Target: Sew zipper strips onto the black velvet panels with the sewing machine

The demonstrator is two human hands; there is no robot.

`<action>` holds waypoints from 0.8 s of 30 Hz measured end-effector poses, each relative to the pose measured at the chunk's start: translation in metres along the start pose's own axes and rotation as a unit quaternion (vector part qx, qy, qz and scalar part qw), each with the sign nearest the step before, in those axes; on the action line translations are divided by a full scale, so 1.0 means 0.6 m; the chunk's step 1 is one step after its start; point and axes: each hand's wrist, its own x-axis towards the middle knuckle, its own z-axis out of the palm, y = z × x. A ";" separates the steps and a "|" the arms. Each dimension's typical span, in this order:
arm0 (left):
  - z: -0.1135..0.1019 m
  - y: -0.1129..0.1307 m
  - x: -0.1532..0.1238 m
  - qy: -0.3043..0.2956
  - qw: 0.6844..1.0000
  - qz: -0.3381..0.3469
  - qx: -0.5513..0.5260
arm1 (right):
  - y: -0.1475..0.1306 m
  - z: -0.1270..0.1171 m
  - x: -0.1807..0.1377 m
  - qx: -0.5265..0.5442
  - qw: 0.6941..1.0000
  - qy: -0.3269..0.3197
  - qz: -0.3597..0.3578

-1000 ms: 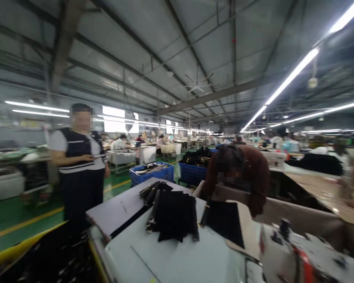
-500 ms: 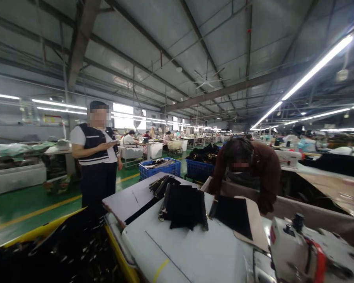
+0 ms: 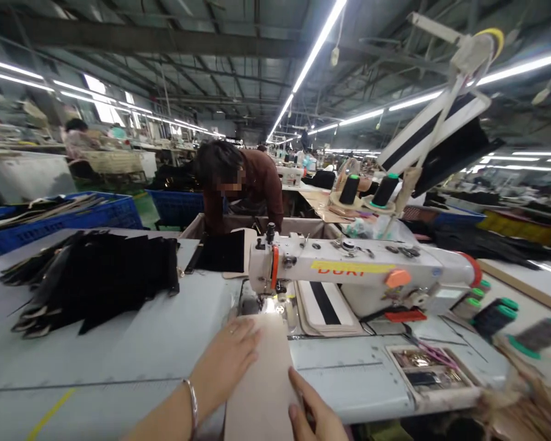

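A beige strip of material (image 3: 264, 380) lies on the grey sewing table (image 3: 142, 349) and runs up under the needle of a white sewing machine (image 3: 349, 266). My left hand (image 3: 224, 361) rests flat on the strip's left side with fingers stretched out; a bracelet sits on the wrist. My right hand (image 3: 314, 413) touches the strip's right edge near the table front, its thumb visible and its other fingers cut off by the frame.
A pile of black fabric pieces (image 3: 92, 275) lies at the table's left. A person in a brown top (image 3: 243, 184) bends over behind the machine. Blue crates (image 3: 50, 220) stand at far left. Thread cones (image 3: 491, 315) and a small parts tray (image 3: 422, 361) sit at right.
The view has swung right and down from the hall and a standing person to the sewing machine. Both my hands and the beige strip have come into view.
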 end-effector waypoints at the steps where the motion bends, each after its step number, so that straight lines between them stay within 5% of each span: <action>1: 0.007 -0.005 0.010 0.001 1.000 0.021 0.004 | -0.001 -0.001 0.010 0.003 1.000 0.001 -0.006; 10: 0.053 -0.049 0.057 0.078 0.996 0.049 -0.022 | -0.033 -0.005 0.043 -0.022 0.998 0.044 -0.039; 24: 0.046 -0.046 0.074 0.065 0.996 0.066 0.011 | -0.028 0.004 0.062 -0.005 0.998 0.048 -0.035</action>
